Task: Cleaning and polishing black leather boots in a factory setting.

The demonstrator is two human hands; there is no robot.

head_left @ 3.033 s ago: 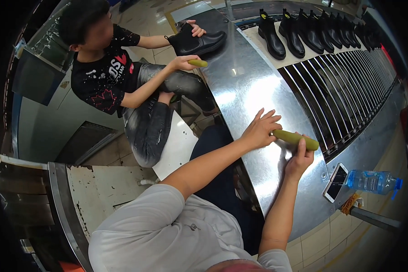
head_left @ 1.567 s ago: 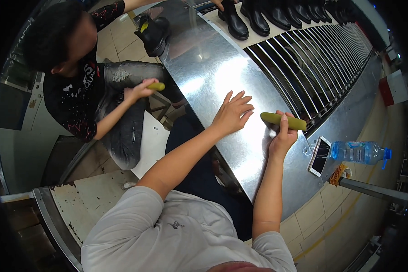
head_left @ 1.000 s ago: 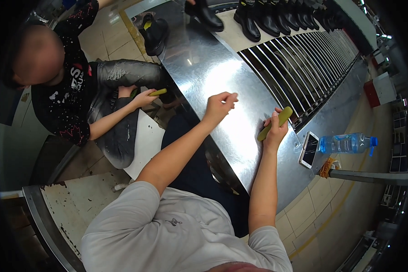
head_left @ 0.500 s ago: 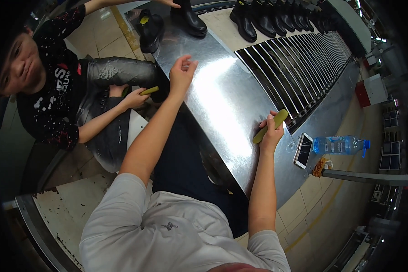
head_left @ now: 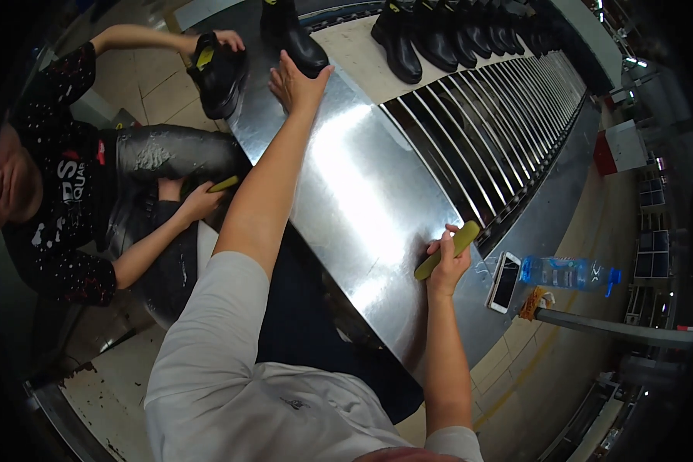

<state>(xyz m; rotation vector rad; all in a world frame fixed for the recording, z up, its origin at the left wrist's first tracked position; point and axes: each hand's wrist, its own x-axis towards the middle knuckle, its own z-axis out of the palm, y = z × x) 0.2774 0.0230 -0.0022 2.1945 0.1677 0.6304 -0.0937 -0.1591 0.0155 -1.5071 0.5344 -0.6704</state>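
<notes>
My left hand [head_left: 299,88] reaches to the far end of the metal table [head_left: 346,200], with fingers spread and thumb apart at the toe of a black ankle boot [head_left: 291,40]. Whether it touches the boot is hard to tell. Nearer, on the right, my right hand [head_left: 448,266] is closed round an olive-green, flat, round-ended tool [head_left: 463,237], its working side hidden. To the left of the boot stands a second black boot [head_left: 219,81] with a yellow patch inside; a co-worker's hand [head_left: 228,38] is at its top.
A co-worker sits on the left, holding a similar olive-green tool [head_left: 225,183] low beside the table. A roller conveyor [head_left: 485,131] runs away to the right, with a row of black boots [head_left: 431,38] behind. A phone [head_left: 504,282] and a blue water bottle [head_left: 566,272] lie at the right edge.
My left hand has moved away from me to the boot, and its curled fingers have spread. The co-worker's far hand has shifted from the right boot to the left one.
</notes>
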